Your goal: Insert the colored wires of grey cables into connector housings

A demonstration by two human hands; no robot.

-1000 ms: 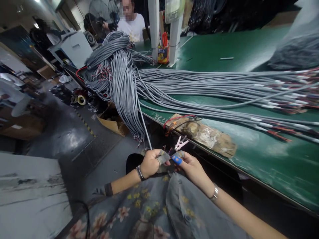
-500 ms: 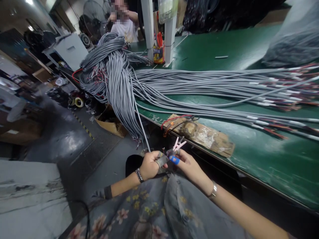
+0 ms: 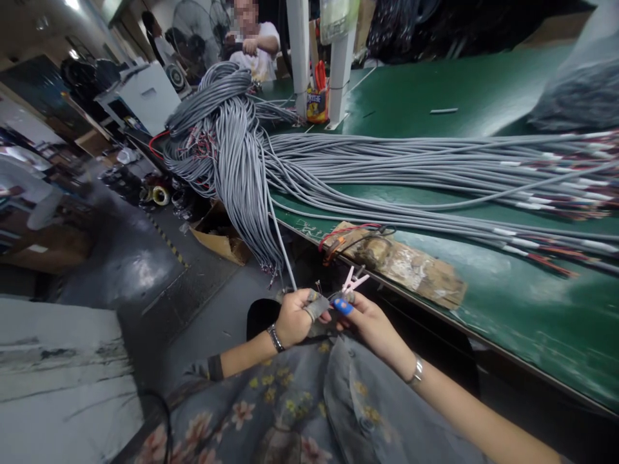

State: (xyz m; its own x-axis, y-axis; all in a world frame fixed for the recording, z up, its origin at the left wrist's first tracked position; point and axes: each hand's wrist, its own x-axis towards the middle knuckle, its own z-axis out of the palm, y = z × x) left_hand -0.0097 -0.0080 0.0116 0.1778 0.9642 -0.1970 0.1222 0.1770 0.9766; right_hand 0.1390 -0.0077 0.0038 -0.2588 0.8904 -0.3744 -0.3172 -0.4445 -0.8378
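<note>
My left hand (image 3: 296,316) is closed round the end of one grey cable (image 3: 282,248) that hangs down from the table edge; thin coloured wires stick out past my taped thumb. Close beside it, my right hand (image 3: 367,320) pinches those wire ends with a blue-capped finger. A small pink clip (image 3: 352,281) pokes up just above my right fingers; whether the hand holds it I cannot tell. Both hands hover over my lap, just off the edge of the green table (image 3: 507,303).
A thick bundle of grey cables (image 3: 367,169) runs across the table and spills over its left edge. A taped cardboard pad (image 3: 406,264) with red and black leads lies near the edge. A cardboard box (image 3: 217,235) sits on the floor. Another person (image 3: 255,46) works at the far end.
My hands stay together at the wire ends, with only small finger shifts. The person at the far end has moved an arm.
</note>
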